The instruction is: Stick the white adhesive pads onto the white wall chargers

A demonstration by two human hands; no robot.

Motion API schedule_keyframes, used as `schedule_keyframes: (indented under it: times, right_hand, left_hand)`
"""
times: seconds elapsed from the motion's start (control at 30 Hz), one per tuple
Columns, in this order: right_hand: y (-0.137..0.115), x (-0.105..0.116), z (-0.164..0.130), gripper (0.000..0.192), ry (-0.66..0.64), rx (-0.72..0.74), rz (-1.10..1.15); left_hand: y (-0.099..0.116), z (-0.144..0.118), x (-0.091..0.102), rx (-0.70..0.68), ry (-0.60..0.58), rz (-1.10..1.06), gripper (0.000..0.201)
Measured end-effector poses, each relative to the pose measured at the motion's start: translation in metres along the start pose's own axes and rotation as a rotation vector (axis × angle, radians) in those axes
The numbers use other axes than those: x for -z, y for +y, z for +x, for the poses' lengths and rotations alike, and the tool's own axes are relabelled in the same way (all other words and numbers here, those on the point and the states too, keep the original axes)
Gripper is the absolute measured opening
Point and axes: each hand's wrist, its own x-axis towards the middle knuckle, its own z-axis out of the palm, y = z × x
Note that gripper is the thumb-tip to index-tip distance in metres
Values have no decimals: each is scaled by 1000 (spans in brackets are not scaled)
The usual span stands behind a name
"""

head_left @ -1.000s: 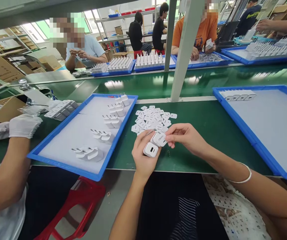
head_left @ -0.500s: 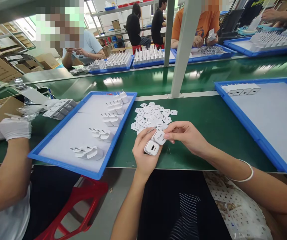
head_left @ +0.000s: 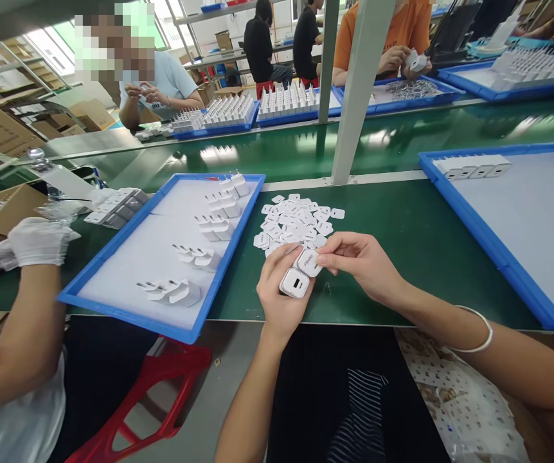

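My left hand [head_left: 277, 302] is closed around two white plug chargers side by side, end faces up. The nearer charger [head_left: 294, 283] shows a dark port slot. On the farther one lies a white printed cover plate [head_left: 309, 262], and the thumb and finger of my right hand [head_left: 366, 260] pinch it at its right edge. Whether the plate sits fully flush I cannot tell. A loose pile of similar white cover plates [head_left: 296, 218] lies on the green bench just beyond both hands.
Left stands a blue-rimmed tray [head_left: 161, 321] with several chargers, prongs upward. Another blue tray [head_left: 479, 235] at right has a short row of chargers at its back. A metal post [head_left: 354, 122] rises behind the pile. A co-worker's gloved hand [head_left: 40, 241] is at far left.
My hands keep almost the same hold on the chargers and plate. The view has shifted slightly. The co-worker's gloved hands at left and the orange-shirted person's hands have moved.
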Motion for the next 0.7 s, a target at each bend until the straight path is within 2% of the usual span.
schedule_keyframes:
  times: [0.33, 0.53, 0.7]
  right_hand:
    - [0, 0, 0, 15, 0, -51, 39]
    - [-5, -4, 1, 29, 70, -86, 76]
    - [-9, -3, 1, 30, 51, -112, 86]
  left_hand:
    - [0, -1, 0, -16, 2, 24, 40]
    - [2, 1, 1, -48, -5, 62, 37]
    - [3, 1, 1, -61, -12, 66, 38]
